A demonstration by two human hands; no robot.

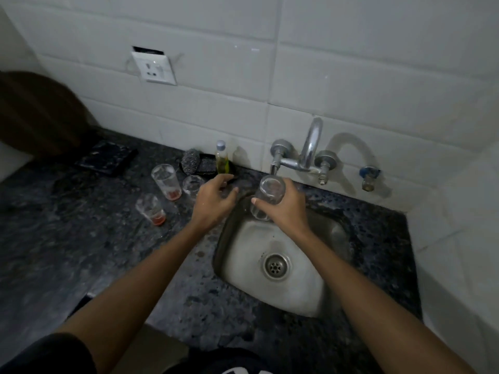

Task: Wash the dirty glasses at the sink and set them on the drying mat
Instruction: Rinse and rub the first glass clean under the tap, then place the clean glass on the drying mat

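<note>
Dark speckled counter (81, 252) under white wall tiles, steel sink (272, 265) set in. Above sink's far rim, under tap (310, 155): clear glass (266, 198), gripped by right hand (286, 209). Left of sink: left hand (213, 201), fingers loosely curled, holding nothing; three dirty glasses (166, 182) beyond.

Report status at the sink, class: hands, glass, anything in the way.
Right hand grips a glass under the tap. Left hand open, holding nothing. Three glasses wait on the counter. Nothing in the way.
</note>
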